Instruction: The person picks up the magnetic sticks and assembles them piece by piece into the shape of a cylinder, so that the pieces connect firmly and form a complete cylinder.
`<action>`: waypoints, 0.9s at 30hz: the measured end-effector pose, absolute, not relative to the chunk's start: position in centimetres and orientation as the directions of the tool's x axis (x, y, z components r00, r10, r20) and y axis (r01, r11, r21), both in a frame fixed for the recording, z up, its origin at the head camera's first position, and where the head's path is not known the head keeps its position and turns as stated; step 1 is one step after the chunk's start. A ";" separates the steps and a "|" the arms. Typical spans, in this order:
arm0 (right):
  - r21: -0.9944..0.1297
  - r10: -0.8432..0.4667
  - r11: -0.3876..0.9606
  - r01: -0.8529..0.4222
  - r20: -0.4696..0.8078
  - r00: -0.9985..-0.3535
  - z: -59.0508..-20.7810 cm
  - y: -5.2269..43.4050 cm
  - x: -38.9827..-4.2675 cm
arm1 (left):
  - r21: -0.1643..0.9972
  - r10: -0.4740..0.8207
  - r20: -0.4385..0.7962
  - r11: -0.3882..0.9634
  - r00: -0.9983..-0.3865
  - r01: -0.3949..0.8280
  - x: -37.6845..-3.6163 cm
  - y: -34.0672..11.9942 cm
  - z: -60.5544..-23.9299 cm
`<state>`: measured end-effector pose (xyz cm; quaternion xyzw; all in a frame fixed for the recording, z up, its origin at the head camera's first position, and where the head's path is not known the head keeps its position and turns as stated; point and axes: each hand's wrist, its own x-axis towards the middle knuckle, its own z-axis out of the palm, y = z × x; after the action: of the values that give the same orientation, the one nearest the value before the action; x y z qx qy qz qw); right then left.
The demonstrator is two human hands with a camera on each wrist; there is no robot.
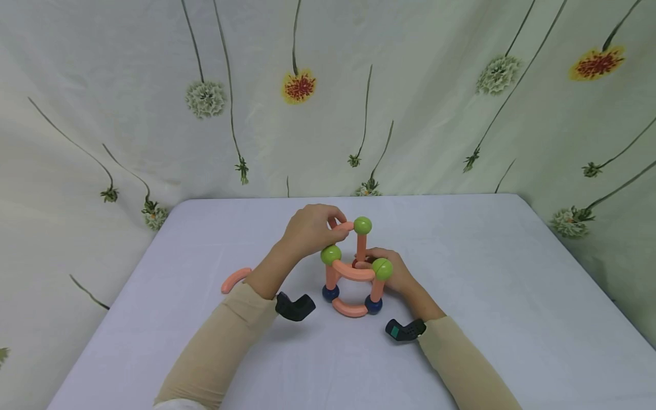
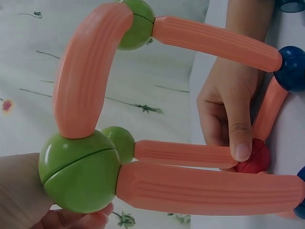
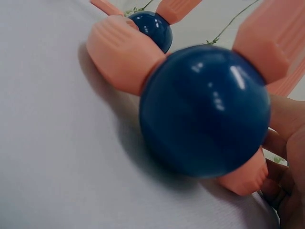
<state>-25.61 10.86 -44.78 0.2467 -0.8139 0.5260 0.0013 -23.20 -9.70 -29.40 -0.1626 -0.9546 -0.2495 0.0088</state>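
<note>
A toy frame of orange magnetic rods and coloured balls stands on the table. My left hand (image 1: 311, 230) pinches a curved orange rod (image 1: 347, 226) at the top, between the back green ball (image 1: 363, 225) and the left green ball (image 1: 330, 254). Behind the right green ball (image 1: 382, 269), my right hand (image 2: 228, 105) grips the lower end of the back straight rod (image 2: 186, 152), its thumb at the red ball (image 2: 257, 156). Blue balls (image 1: 330, 293) form the front lower corners, joined by a curved rod (image 1: 351, 309). In the right wrist view, one blue ball (image 3: 205, 114) hides part of the frame.
A loose curved orange rod (image 1: 236, 280) lies on the white-covered table (image 1: 487, 273), left of the frame beside my left forearm. Black wrist devices (image 1: 295, 307) sit on both wrists. A flower-printed cloth (image 1: 430, 114) hangs behind the table.
</note>
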 end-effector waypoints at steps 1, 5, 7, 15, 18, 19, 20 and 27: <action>-0.855 -0.401 0.322 -0.407 0.266 -0.877 -44.8 10.9 -25.6 | 0.470 0.306 0.097 0.825 -0.947 0.315 -23.2 -9.7 -29.4; -0.853 -0.405 0.308 -0.421 0.283 -0.870 -44.8 10.9 -25.6 | 0.466 0.302 0.106 0.826 -0.947 0.316 -23.3 -9.7 -29.6; -0.852 -0.404 0.309 -0.423 0.285 -0.869 -44.9 10.9 -25.7 | 0.481 0.292 0.123 0.818 -0.949 0.314 -23.4 -9.8 -30.0; -0.843 -0.406 0.308 -0.441 0.303 -0.862 -45.5 11.0 -26.0 | 0.653 0.187 0.112 0.726 -0.976 0.214 -22.4 -12.3 -33.8; -0.834 -0.402 0.308 -0.457 0.321 -0.857 -45.5 11.0 -25.9 | 0.697 0.163 0.043 0.702 -0.986 0.146 -22.0 -13.5 -36.2; -0.838 -0.400 0.307 -0.450 0.316 -0.860 -45.4 11.0 -25.9 | 0.703 0.174 0.020 0.697 -0.984 0.138 -21.8 -13.8 -37.0; -0.842 -0.397 0.309 -0.443 0.309 -0.864 -45.3 11.0 -25.9 | 0.703 0.199 0.000 0.697 -0.980 0.141 -21.6 -14.1 -37.7; -0.866 -0.394 0.316 -0.387 0.251 -0.884 -44.9 10.9 -25.7 | 0.678 0.499 -0.035 0.648 -0.866 0.346 -20.5 -14.6 -41.1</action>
<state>-25.73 10.94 -44.90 0.2405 -0.8112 0.5330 -0.0033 -20.46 -14.60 -41.14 -0.2343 -0.9011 -0.3478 -0.1099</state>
